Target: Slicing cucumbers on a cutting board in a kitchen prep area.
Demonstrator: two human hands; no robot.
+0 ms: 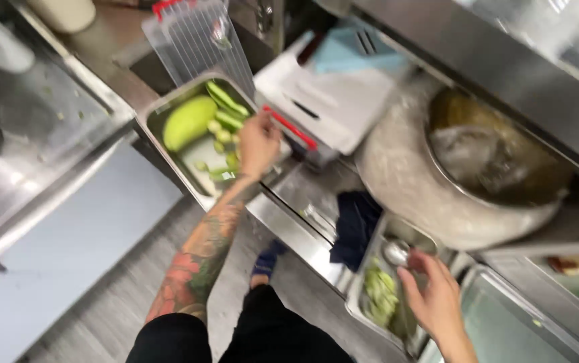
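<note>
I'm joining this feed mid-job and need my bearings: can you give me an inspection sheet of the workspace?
Surface: stainless counter, blurred by camera motion.
Job's things: steel pan holding a pale green whole vegetable and cut green pieces; narrower steel pan holding chopped greens and a metal spoon.
Clutter: white cutting boards, dark cloth, clear ridged lid, large wok.
Hands: left hand reaches over the cut pieces; right hand at the narrower pan, beside the spoon; grip unclear on both.
Cables: nothing seen.
Surroundings: grey floor, steel shelf above.
</note>
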